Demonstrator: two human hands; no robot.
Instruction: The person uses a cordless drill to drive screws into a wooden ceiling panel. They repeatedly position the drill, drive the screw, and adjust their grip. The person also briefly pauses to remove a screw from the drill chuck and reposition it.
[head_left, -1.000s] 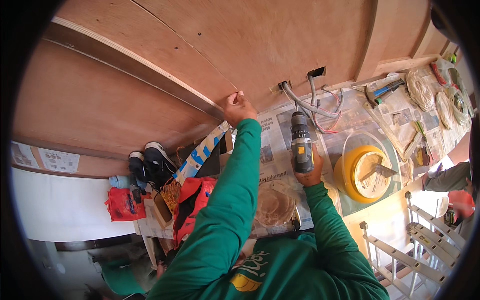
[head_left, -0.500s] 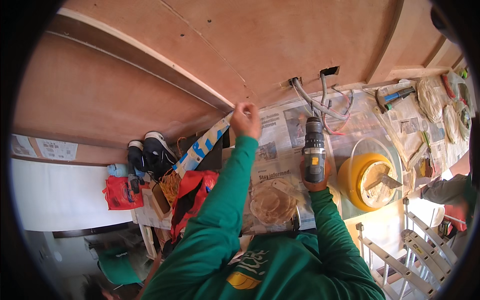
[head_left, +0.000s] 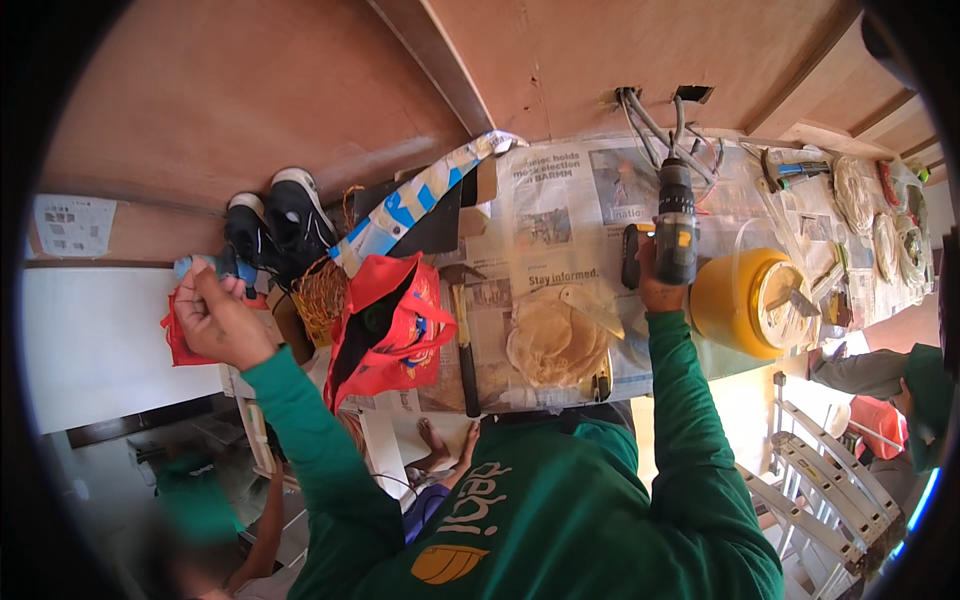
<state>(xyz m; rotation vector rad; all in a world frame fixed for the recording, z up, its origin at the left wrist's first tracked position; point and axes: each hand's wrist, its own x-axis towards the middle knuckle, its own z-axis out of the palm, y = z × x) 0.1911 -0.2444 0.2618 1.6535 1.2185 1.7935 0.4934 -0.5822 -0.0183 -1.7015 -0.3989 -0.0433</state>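
My right hand [head_left: 660, 284] grips a black and grey cordless drill [head_left: 676, 228], its chuck pointing away from me toward the wood panel. Out at the left, my left hand [head_left: 222, 322] is raised with its fingers curled and thumb tip drawn in; whatever it may hold is too small to make out. Right behind it lie a red bag [head_left: 180, 340] and a light-blue item, both partly covered by the hand. A pair of black shoes [head_left: 290, 225] sits just beyond the left hand.
Newspaper and plastic cover the bench [head_left: 545, 180]. On it are a red tote bag [head_left: 385, 330], a hammer [head_left: 466, 350], a putty-smeared disc [head_left: 555, 340], a yellow bucket [head_left: 735, 300] and a second hammer [head_left: 800, 170]. Grey cables [head_left: 650, 130] come from the panel. Ladders [head_left: 815, 490] and other people are nearby.
My left hand has moved from the panel's lower edge to the far left by the red bag and shoes. The drill stays in my right hand. The view has shifted.
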